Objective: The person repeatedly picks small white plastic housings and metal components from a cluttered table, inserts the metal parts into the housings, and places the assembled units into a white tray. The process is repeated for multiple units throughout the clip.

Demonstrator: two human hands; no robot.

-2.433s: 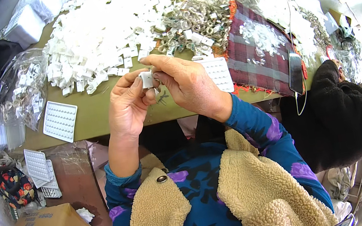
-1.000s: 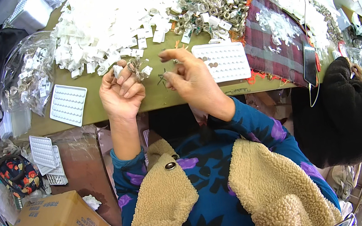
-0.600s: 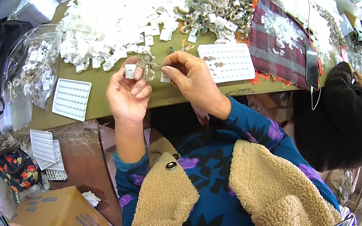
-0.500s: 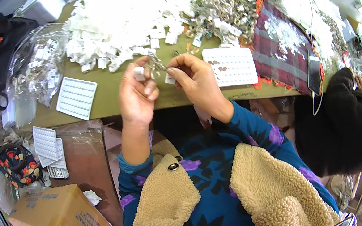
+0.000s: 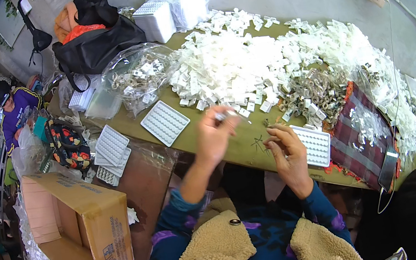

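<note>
Blurred by motion, my left hand (image 5: 215, 137) is raised over the table's near edge, its fingers curled round a small white plastic piece (image 5: 220, 117). My right hand (image 5: 291, 160) is at the table edge, thumb and fingertips drawn together; whatever lies between them is too small to make out. Just beside the right hand lies a white dimpled tray (image 5: 314, 146), its left part covered by that hand. A second dimpled tray (image 5: 165, 123) rests left of my left hand. Beyond both hands spreads a heap of white plastic pieces (image 5: 231, 68).
A pile of metal parts (image 5: 316, 87) adjoins a plaid cloth (image 5: 359, 132) bearing white bits, with a phone (image 5: 389, 168) at its edge. At left are a bag of parts (image 5: 141, 78), a black bag (image 5: 100, 43), stacked trays (image 5: 111, 149) and an open cardboard box (image 5: 83, 222).
The view has swung toward the left. My hands, close together before with white and metal pieces between them, are now farther apart, the left one moving and smeared.
</note>
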